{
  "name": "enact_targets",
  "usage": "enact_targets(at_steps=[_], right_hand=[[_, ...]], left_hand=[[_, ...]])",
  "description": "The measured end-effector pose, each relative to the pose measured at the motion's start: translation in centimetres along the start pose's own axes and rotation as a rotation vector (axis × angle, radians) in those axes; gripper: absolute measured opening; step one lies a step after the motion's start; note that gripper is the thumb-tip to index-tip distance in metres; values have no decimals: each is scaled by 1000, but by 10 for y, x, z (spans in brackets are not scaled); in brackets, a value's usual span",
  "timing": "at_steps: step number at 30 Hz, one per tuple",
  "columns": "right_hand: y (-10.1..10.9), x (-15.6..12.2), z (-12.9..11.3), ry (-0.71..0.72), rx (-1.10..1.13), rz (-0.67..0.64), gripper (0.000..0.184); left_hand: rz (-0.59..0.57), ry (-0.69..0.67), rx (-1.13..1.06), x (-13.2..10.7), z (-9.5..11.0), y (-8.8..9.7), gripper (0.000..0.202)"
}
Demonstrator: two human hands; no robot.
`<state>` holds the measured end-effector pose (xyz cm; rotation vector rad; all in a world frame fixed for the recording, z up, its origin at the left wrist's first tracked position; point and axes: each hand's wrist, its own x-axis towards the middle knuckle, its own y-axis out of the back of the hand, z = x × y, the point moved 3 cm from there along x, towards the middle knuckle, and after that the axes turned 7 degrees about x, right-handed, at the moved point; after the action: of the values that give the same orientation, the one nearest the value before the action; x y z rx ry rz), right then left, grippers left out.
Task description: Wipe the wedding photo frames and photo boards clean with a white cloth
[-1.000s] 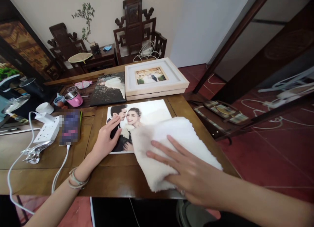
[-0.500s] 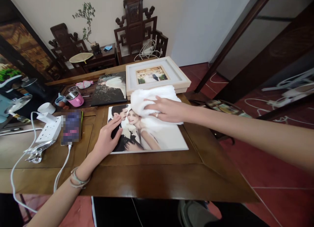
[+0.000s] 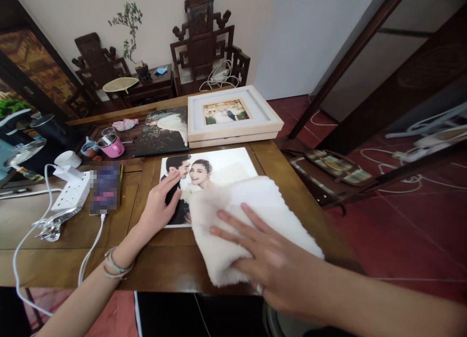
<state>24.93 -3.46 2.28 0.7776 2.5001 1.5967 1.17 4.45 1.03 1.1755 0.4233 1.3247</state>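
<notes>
A photo print (image 3: 199, 175) of a couple lies flat on the wooden table (image 3: 160, 264). My left hand (image 3: 158, 203) rests on its left edge, fingers stretched out and holding nothing. Over the print's lower right part and the table's front is a fluffy white cloth (image 3: 280, 215). My right hand (image 3: 264, 257) presses down on this cloth and grips it, with the thumb side partly tucked into a fold. The cloth hides the print's lower right corner.
Behind the print are a dark photo panel (image 3: 162, 130) and a white box frame (image 3: 235, 133). To the left lie a phone (image 3: 105, 188) on a charging cable, a power strip (image 3: 75, 191) and a pink mug (image 3: 112, 146). Chairs stand beyond the table.
My right hand has drawn the white cloth from the print's upper right toward me, down to the table's front edge. My left hand has stayed in place.
</notes>
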Motion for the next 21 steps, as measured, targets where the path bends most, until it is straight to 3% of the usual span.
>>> enact_targets(at_steps=[4,9,16,21], right_hand=[[1,7,-5,22,25,-104,29],[25,46,37,-64,-21,-177,48],[51,98,102,-147,-174,-80,45],[48,101,100,-159,-193,-86,40]], left_hand=[[-2,-8,-1,0,-1,0,38],[0,-26,15,0,-1,0,39],[0,-21,-11,0,-1,0,38],[2,-29,-17,0,-1,0,38]])
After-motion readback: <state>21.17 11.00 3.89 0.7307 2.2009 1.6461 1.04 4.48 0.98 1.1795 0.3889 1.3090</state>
